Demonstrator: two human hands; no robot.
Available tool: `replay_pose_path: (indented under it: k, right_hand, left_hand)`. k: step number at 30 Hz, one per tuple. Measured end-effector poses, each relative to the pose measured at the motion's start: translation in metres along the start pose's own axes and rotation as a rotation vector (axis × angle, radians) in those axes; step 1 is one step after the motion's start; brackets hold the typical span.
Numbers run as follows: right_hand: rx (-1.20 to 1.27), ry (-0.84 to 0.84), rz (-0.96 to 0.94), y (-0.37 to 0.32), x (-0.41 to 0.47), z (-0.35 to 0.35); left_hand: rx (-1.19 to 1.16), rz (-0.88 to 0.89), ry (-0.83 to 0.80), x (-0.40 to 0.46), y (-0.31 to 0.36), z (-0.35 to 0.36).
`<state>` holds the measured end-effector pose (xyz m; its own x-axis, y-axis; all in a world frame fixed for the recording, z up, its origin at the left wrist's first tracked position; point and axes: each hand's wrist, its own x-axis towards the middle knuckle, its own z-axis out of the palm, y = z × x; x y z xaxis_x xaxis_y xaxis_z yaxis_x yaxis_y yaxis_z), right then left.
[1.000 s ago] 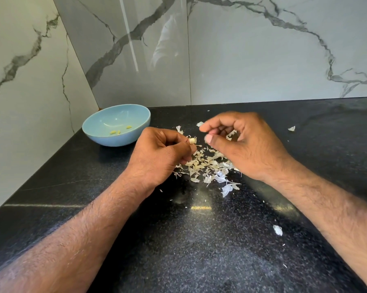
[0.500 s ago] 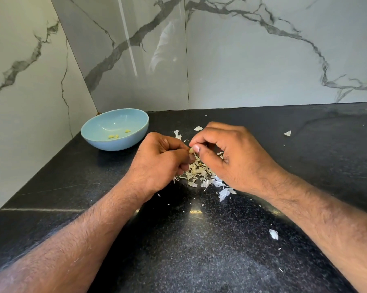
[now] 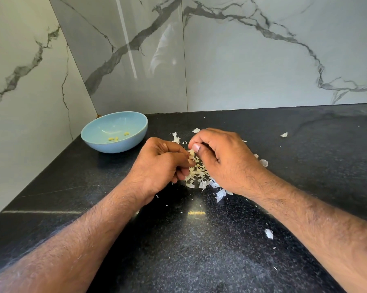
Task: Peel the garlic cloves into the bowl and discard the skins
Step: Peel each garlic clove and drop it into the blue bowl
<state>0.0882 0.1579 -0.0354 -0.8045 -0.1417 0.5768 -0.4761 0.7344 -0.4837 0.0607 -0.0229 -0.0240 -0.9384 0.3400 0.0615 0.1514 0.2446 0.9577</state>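
Wall: grey-veined marble panels fill the upper half of the frame, meeting in a corner at upper left.
Bowl: a pale blue bowl stands left of centre on the black countertop, near the wall corner.
Peeled cloves: a few small yellow pieces lie on the bowl's floor, well apart from both hands.
Left hand: the left hand, just left of centre, has its fingers curled inward, thumb and fingertips closed on one garlic clove.
Garlic clove: it sits at the frame's centre, between the two hands and above the skin pile; how much skin it wears is hard to tell at this size.
Right hand: the right hand, just right of centre, is curled too, its thumb and forefinger pinching the top of the same clove.
Skins: a heap of white papery skins lies on the countertop under and between the hands.
Stray flakes: one flake at mid-right, another at lower right.
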Motion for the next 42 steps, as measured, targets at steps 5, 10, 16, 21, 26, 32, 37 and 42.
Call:
replay_pose_path:
  k: [5, 10, 16, 21, 26, 32, 37, 42]
  right_hand:
    - [0.071, -0.05, 0.143, -0.003, -0.002, -0.006]
    - [0.063, -0.086, 0.153, 0.0, -0.001, -0.008]
    - [0.133, -0.088, 0.14, 0.0, -0.002, -0.011]
    - [0.181, -0.099, 0.213, 0.002, -0.003, -0.01]
    - [0.524, -0.113, 0.432, 0.006, -0.002, -0.013]
    - [1.136, -0.146, 0.676, 0.005, 0.002, -0.027]
    - [1.182, -0.146, 0.708, 0.005, 0.001, -0.025]
    - [1.062, -0.111, 0.652, 0.001, 0.001, -0.022]
  left_hand:
    - [0.005, -0.027, 0.026, 0.003, -0.001, -0.001]
    - [0.035, -0.001, 0.015, 0.003, -0.003, -0.005]
    - [0.097, 0.044, -0.003, 0.005, -0.004, -0.007]
    - [0.102, 0.073, -0.026, 0.004, -0.004, -0.007]
    - [0.149, 0.06, -0.018, 0.004, -0.003, -0.009]
    - [0.444, 0.04, 0.013, 0.008, -0.002, -0.029]
    - [0.568, 0.069, -0.076, 0.01, -0.002, -0.043]
    - [0.511, 0.113, -0.037, 0.014, -0.008, -0.047]
